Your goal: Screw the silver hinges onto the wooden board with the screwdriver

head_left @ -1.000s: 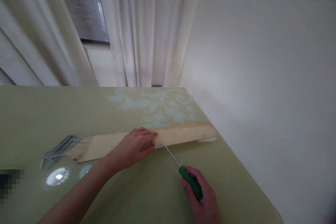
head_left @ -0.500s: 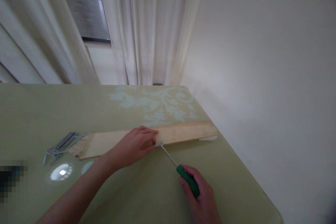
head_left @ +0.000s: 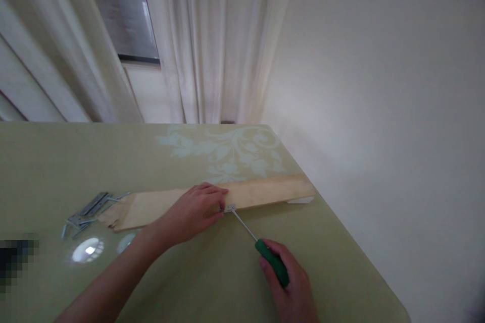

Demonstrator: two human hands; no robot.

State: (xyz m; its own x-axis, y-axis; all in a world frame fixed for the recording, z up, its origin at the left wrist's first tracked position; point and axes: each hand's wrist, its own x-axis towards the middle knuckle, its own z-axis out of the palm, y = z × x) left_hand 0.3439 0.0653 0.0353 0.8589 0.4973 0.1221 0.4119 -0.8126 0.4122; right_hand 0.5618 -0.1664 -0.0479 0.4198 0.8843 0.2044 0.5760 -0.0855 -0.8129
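A long pale wooden board (head_left: pixel 265 192) lies across the table. My left hand (head_left: pixel 199 207) grips its middle, fingers on top and thumb side at the front edge, beside a small metal plate (head_left: pixel 230 208) that it partly hides. The plate looks like a hinge leaf or bracket; its exact kind is unclear. My right hand (head_left: pixel 290 277) is closed around the green handle of a screwdriver (head_left: pixel 272 262). The screwdriver's tip meets the plate at the board's front edge, with the shaft slanting down toward me.
Grey metal hinges or brackets (head_left: pixel 94 204) and several long screws (head_left: pixel 79 229) lie by the board's left end. A white piece (head_left: pixel 300 200) shows under its right end. The green table (head_left: pixel 212 272) has its right edge along a white wall (head_left: pixel 379 111). Curtains (head_left: pixel 208 40) hang behind.
Almost nothing differs. The view has shifted very slightly, and both hands keep their places on the board and screwdriver.
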